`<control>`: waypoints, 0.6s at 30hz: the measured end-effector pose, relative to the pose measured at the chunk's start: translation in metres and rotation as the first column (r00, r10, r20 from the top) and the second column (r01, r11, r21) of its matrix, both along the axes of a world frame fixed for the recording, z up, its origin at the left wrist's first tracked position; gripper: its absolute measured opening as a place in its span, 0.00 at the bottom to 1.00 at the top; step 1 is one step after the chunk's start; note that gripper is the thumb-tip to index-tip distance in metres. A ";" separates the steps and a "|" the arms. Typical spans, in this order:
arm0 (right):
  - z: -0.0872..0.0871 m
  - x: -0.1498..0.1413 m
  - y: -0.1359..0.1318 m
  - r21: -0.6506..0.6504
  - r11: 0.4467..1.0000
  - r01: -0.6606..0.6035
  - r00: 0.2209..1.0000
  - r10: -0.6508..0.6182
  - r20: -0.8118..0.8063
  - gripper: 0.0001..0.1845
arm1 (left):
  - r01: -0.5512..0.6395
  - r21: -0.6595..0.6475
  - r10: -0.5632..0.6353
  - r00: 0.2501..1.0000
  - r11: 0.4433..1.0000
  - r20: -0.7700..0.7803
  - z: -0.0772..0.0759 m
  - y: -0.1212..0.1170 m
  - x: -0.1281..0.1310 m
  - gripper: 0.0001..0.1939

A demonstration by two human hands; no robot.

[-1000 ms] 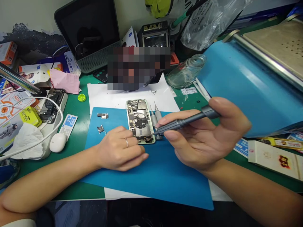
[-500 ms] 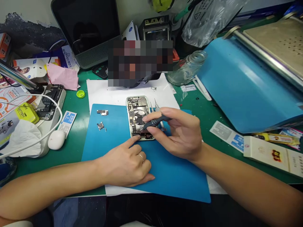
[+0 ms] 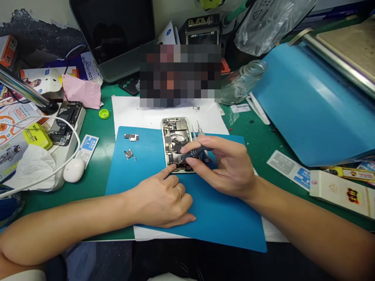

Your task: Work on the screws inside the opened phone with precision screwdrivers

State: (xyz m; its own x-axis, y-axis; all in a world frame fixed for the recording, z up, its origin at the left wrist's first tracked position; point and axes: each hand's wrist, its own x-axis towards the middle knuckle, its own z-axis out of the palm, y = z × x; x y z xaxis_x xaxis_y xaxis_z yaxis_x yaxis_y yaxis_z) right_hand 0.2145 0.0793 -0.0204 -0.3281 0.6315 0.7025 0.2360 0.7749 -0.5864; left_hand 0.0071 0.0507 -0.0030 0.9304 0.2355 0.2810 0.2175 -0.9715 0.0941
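Observation:
An opened smartphone (image 3: 178, 136) with bare inner parts lies at the far edge of the blue mat (image 3: 140, 179). My left hand (image 3: 165, 201) rests its stretched index fingertip on the phone's lower left edge; its other fingers are loosely bent and hold nothing. Between the thumb and fingers of my right hand (image 3: 225, 168) are dark tweezers (image 3: 193, 153), slanting down to the phone's lower part. What the tips touch is too small to tell. A shielded metal part (image 3: 131, 137) and a small silvery part (image 3: 129, 154) lie left of the phone.
Precision screwdrivers (image 3: 199, 129) lie right of the phone, partly behind my right hand. Around the mat are white paper (image 3: 131, 111), a glass jar (image 3: 243, 82), a white earbud case (image 3: 74, 170), a looping cable (image 3: 76, 136) and a cigarette-like carton (image 3: 336, 191).
The whole view has shifted, so everything sits slightly farther right. Both hands keep nearly the same places on the phone; the tweezers' tips look a touch lower.

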 end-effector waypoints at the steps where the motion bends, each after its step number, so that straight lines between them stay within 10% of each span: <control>1: 0.000 0.000 0.000 0.003 1.000 -0.003 1.000 0.003 0.006 0.40 | 0.002 -0.001 -0.002 1.000 1.000 -0.001 0.000 0.000 0.000 0.21; 18: 0.006 0.002 0.002 0.161 0.987 -0.016 0.998 0.006 0.061 0.36 | 0.009 0.002 -0.009 1.000 1.000 0.026 -0.002 0.003 0.000 0.22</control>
